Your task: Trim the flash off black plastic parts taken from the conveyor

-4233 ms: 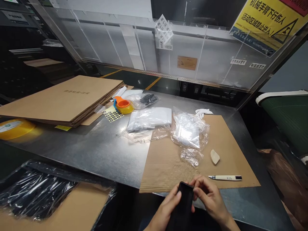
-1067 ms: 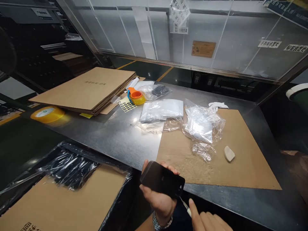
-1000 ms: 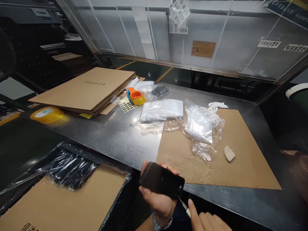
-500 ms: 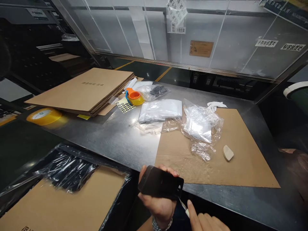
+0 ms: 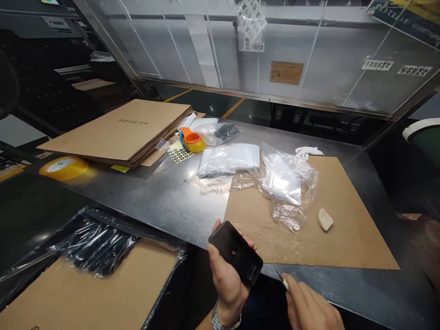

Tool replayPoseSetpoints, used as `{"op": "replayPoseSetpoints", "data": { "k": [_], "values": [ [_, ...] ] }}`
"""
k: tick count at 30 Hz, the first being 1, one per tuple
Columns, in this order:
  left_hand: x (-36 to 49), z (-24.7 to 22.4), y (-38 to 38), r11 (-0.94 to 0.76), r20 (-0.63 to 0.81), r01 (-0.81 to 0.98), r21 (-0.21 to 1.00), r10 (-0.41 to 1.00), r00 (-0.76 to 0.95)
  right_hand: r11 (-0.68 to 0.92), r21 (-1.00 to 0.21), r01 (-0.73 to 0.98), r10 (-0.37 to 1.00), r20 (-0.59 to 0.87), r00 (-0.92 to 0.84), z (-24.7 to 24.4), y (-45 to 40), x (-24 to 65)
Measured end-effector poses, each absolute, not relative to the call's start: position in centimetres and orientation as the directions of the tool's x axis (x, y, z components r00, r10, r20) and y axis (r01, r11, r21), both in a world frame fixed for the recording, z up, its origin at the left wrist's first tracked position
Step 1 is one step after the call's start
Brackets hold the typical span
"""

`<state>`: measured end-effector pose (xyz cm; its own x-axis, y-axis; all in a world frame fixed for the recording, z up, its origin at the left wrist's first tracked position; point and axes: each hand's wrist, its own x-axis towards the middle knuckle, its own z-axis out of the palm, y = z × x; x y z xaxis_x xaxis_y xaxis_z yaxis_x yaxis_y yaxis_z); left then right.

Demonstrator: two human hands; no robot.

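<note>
My left hand point(image 5: 227, 282) is wrapped round a black rectangular plastic shell point(image 5: 231, 247), which looks like a case with a small hole in its middle. It is held tilted above the table's front edge, thumb along one side and fingertips showing on the other. In my right hand point(image 5: 311, 302) is a small thin-bladed knife point(image 5: 285, 282) with a white handle, mostly hidden by the fingers. Its blade points up and left and stands apart from the shell. Beyond the hands, a brown cardboard sheet point(image 5: 343, 243) lies on the metal table point(image 5: 154, 201).
A beige block point(image 5: 325, 220) and a clear bag of white sleeves point(image 5: 285, 178) lie on the sheet. Behind are a white glove point(image 5: 308, 151), an orange tape dispenser point(image 5: 191, 138) and stacked cardboard point(image 5: 127, 133). A lined box point(image 5: 103, 284) stands at lower left; a tape roll point(image 5: 63, 167) lies at left.
The shell has turned, its near end now pointing down toward the lower right. My right hand has moved right, drawing the knife away from the shell's edge.
</note>
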<state>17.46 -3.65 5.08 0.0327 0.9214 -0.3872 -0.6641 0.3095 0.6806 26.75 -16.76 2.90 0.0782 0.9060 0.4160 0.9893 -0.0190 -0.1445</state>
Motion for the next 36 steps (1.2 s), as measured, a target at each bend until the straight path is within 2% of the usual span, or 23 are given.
{"op": "replayPoseSetpoints", "data": {
  "k": [3, 7, 9, 15, 19, 25, 36],
  "values": [
    [17.3, 5.2, -3.4, 0.44, -0.452, -0.642, 0.627, 0.878, 0.16, 0.029, -0.239, 0.971, 0.946, 0.321, 0.051, 2.9, -17.0, 27.7],
    [17.2, 5.3, -3.4, 0.505, -0.469, -0.63, 0.59, 0.849, 0.242, 0.032, -0.108, 0.994, 0.945, 0.328, 0.005, 3.4, -17.1, 28.2],
    [17.2, 5.3, -3.4, 0.506, -0.461, -0.627, 0.591, 0.851, 0.252, 0.021, -0.05, 0.999, 0.941, 0.338, -0.003, 3.7, -17.1, 28.2],
    [17.1, 5.3, -3.5, 0.522, -0.465, -0.632, 0.572, 0.842, 0.274, 0.026, 0.018, 1.0, 0.922, 0.386, -0.031, 3.7, -17.0, 27.8],
    [17.0, 5.2, -3.7, 0.52, -0.455, -0.633, 0.574, 0.845, 0.282, -0.011, 0.01, 1.0, 0.934, 0.358, 0.007, 3.7, -16.9, 27.5],
    [17.0, 5.1, -3.9, 0.51, -0.442, -0.617, 0.599, 0.853, 0.276, 0.045, 0.025, 0.999, 0.932, 0.358, -0.051, 3.6, -17.0, 28.0],
    [17.0, 5.1, -3.9, 0.5, -0.42, -0.589, 0.635, 0.863, 0.28, 0.018, 0.051, 0.999, 0.945, 0.326, -0.034, 3.2, -17.0, 28.0]
  ]
}}
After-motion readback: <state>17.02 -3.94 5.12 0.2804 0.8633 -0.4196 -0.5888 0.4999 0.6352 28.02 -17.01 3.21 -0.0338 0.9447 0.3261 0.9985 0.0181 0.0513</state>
